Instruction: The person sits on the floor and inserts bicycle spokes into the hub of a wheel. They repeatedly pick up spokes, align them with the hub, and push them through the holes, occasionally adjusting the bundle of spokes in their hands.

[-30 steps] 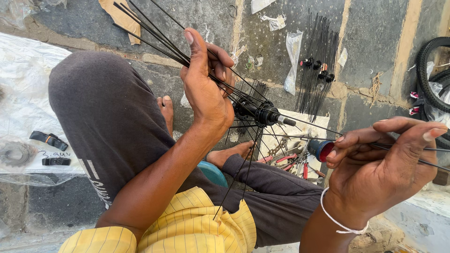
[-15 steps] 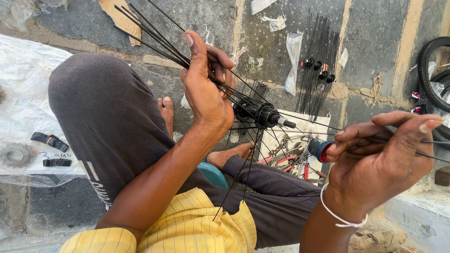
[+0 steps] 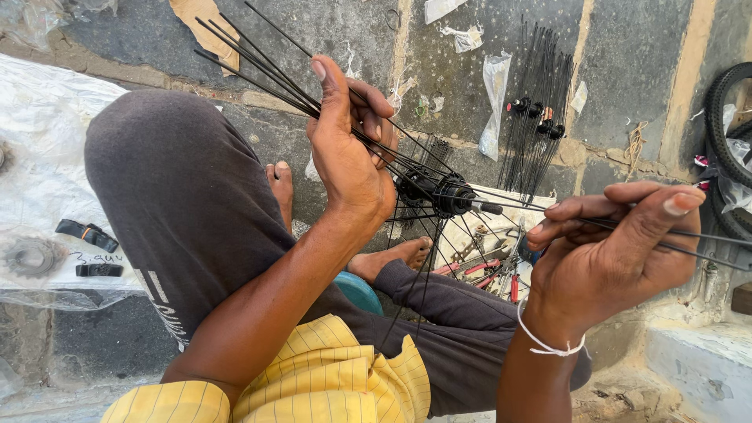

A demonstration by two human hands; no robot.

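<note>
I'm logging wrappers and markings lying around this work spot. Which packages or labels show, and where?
Clear plastic bag: on the paving by the loose spokes, long, crumpled.
White plastic sheet: far left on the ground, with dark handwriting.
Torn paper scraps: top centre, white.
No signs or screens.

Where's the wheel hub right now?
In the head view the black wheel hub sits centre frame, between the left hand and the right hand, above the bare foot, spokes fanning from it.
</note>
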